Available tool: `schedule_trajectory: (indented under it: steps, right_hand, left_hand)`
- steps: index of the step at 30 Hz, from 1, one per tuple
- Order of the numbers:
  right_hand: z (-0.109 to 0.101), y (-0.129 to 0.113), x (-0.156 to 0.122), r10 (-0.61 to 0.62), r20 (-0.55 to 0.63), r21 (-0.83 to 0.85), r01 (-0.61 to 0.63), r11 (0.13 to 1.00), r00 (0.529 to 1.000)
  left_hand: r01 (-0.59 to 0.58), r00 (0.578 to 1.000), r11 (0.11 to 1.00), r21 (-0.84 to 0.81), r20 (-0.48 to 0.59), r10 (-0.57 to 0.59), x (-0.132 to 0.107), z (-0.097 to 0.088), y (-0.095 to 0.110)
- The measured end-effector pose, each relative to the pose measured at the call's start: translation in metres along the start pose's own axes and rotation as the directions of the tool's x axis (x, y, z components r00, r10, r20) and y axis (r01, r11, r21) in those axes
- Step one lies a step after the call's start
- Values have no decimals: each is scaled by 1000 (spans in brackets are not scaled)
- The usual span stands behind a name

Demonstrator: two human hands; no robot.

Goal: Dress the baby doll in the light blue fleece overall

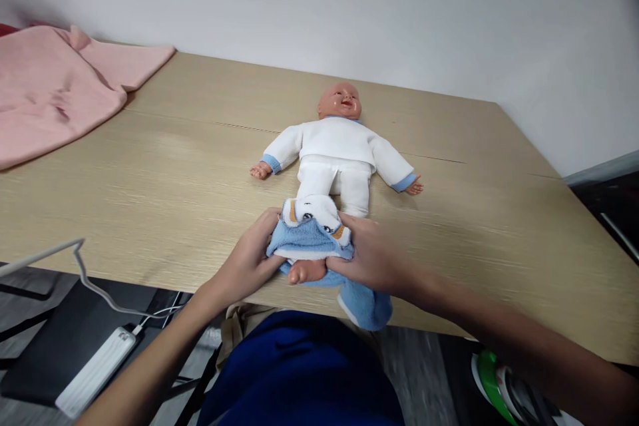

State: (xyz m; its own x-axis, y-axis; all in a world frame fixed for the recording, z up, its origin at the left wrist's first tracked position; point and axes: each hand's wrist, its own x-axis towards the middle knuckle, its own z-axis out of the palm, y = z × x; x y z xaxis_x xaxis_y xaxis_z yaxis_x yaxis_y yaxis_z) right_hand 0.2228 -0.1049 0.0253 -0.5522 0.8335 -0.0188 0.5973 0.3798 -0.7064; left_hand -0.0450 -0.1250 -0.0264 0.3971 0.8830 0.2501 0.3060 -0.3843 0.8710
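The tabletop (174, 200) is carrying a doll (339, 140), legs pointing toward the near edge, where my left hand (254, 254) and right hand (372, 254) are kinda pinching a fuzzy blue garment (303, 237) bunched around one foot (308, 271).

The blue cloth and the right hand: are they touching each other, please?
Touching. The head view shows the right hand gripping the side of the blue cloth, with no gap between them.
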Motion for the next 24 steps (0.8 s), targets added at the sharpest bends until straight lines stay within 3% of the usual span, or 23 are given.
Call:
schedule_trajectory:
  steps: [4, 9, 13, 17, 20, 24]
  right_hand:
    - [-15, 7, 17, -202, -32, 94, 205, 974, 979]
    - [-38, 21, 41, -323, 129, 178, 298, 938, 938]
    - [-49, 38, 57, -284, 255, 231, 227, 946, 924]
    - [-56, 47, 67, -249, 367, 272, 153, 950, 896]
    - [-60, 47, 62, -255, 350, 322, 140, 936, 901]
    - [-69, 39, 35, -221, 318, 245, 146, 959, 922]
  left_hand:
    - [95, 990, 989, -117, 120, -81, 23, -14, 3]
    - [279, 937, 876, -392, 311, -159, 50, -22, -10]
    - [329, 896, 825, -460, 427, -120, 67, -24, -26]
    - [314, 899, 819, -480, 427, -95, 75, -28, -30]
    - [299, 902, 837, -458, 423, -90, 76, -33, -26]
    - [241, 905, 890, -386, 421, -63, 73, -43, -24]
